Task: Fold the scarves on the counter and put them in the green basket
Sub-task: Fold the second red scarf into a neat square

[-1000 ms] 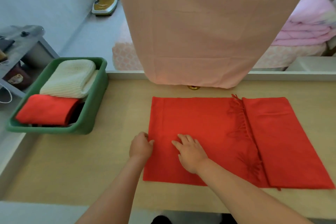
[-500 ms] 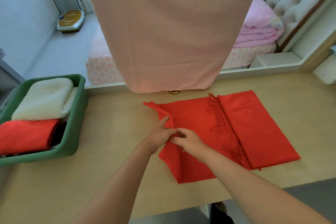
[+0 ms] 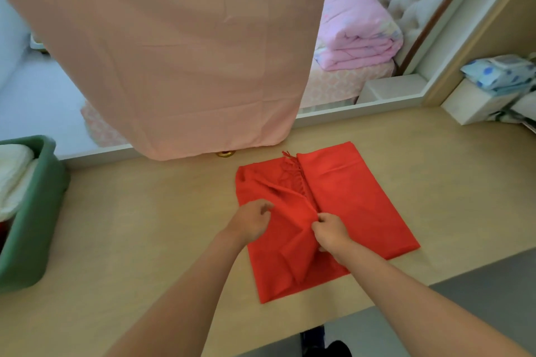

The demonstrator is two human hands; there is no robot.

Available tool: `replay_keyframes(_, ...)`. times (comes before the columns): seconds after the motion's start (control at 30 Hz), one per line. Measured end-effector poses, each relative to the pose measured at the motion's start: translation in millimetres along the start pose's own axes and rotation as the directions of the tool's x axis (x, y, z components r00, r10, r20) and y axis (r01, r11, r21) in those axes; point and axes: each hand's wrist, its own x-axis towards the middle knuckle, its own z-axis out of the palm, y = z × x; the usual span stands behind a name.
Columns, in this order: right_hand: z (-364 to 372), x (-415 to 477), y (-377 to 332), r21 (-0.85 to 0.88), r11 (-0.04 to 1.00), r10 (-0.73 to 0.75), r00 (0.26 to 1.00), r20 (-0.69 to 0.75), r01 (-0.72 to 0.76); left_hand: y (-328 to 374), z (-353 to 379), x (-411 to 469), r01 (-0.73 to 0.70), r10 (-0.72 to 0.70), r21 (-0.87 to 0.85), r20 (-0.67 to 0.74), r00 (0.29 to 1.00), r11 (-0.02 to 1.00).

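A red fringed scarf [image 3: 353, 200] lies partly folded on the wooden counter [image 3: 130, 240], its left part bunched and lifted into a ridge at the middle. My right hand [image 3: 330, 230] pinches that raised fold near the scarf's middle. My left hand [image 3: 252, 219] sits on the scarf's left part with fingers curled, gripping the cloth just left of the ridge. The green basket [image 3: 32, 229] stands at the counter's left edge, with a white knitted scarf [image 3: 11, 171] folded inside it.
A pink curtain [image 3: 174, 52] hangs down to the counter's far edge above the scarf. A bed with a folded pink quilt [image 3: 356, 29] lies beyond. A white box with blue-patterned packets [image 3: 499, 72] sits at the far right. The counter's near edge runs just below the scarf.
The scarf's left edge has been drawn rightward over the middle, making the cloth narrower and ridged. Both hands moved right with it. The view swung right, so the basket is now mostly cut off.
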Motion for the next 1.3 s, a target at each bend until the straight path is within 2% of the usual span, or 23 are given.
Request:
replay_keyframes(0.13,-14,16,18,-0.127,0.991,0.048,0.995,0.082,-0.038,5,18,23,-0.051,0.060,0.223,-0.034,0.998,0.974)
replay_keyframes(0.3,-15,34,9,-0.337,0.939,0.037,0.996,-0.085,-0.064,24,15,57,-0.076,0.157,0.422,-0.159,0.975,0.903)
replay_keyframes(0.4,-10,43,6,-0.440,0.897,0.025,0.998,-0.058,-0.048,34,10,88,-0.129,0.214,0.558,-0.089,0.973,0.819)
replay_keyframes(0.53,-7,51,12,-0.475,0.880,-0.006,1.000,-0.008,0.001,35,8,126,-0.144,0.151,0.701,0.052,0.987,0.698)
replay_keyframes(0.63,-9,58,17,-0.461,0.886,-0.058,0.998,0.001,0.052,25,11,144,-0.098,0.120,0.703,0.018,0.993,0.704)
replay_keyframes(0.7,-11,62,20,-0.444,0.892,-0.096,0.995,0.002,0.087,20,10,148,-0.082,0.157,0.676,-0.051,0.986,0.733)
replay_keyframes(0.83,-19,62,16,-0.384,0.908,-0.178,0.984,0.005,0.166,22,10,148,-0.146,0.300,0.483,-0.259,0.918,0.864)
replay_keyframes(0.93,-27,63,11,-0.385,0.904,-0.208,0.978,-0.014,0.187,38,4,157,-0.183,0.306,0.342,-0.353,0.884,0.922)
replay_keyframes(1.07,-29,81,-8,-0.280,0.942,-0.161,0.981,0.109,0.185,29,-6,165,-0.144,0.248,0.291,-0.361,0.899,0.946)
replay_keyframes(1.17,-19,106,-33,-0.194,0.966,-0.153,0.982,0.112,0.173,2,-13,156,-0.091,0.208,0.328,-0.343,0.916,0.940)
replay_keyframes(1.3,2,136,-64,-0.191,0.962,-0.171,0.976,0.132,0.195,-28,-24,134,-0.094,0.211,0.408,-0.253,0.944,0.908)
